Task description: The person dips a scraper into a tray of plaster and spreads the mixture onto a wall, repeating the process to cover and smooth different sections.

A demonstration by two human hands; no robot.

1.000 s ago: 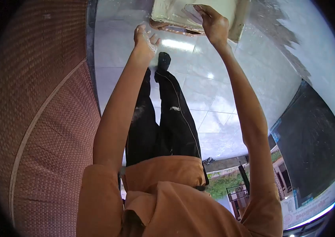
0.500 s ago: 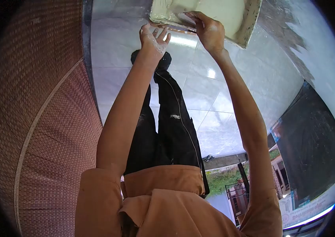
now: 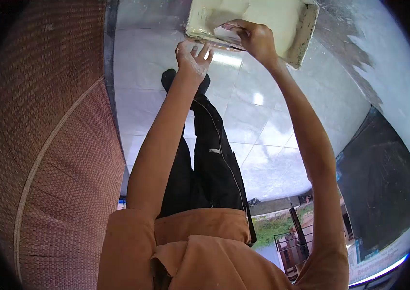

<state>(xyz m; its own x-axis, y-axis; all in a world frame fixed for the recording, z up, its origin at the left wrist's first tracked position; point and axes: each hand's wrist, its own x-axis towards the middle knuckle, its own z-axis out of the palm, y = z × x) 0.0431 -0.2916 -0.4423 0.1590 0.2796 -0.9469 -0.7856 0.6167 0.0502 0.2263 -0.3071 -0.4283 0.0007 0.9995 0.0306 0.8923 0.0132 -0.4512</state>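
Note:
A shallow rectangular tray (image 3: pixel 305 35) with chipped, smeared walls lies at the top of the view, holding cream-coloured wet material (image 3: pixel 275 17). My right hand (image 3: pixel 259 43) reaches over its near edge. Its fingers are pinched on a thin, flat, pale piece (image 3: pixel 227 32) that overlaps the cream material; the fingers partly hide it, and I cannot tell what kind of thing it is. Just below the tray's near left edge, my left hand (image 3: pixel 193 59) has its fingers apart, holds nothing, and carries white residue on the palm and wrist.
Pale glossy floor tiles (image 3: pixel 243 116) lie under my feet and dark trousers (image 3: pixel 210 159). A woven brown surface (image 3: pixel 69 179) fills the left side. A partly coated wall (image 3: pixel 340 53) and a dark panel (image 3: pixel 384 179) are on the right. Greenery (image 3: pixel 270 229) shows at the lower right.
The tray and both hands sit slightly lower in the view. More of the flat pale piece shows at my right fingers. My left hand stays by the tray's edge with fingers apart.

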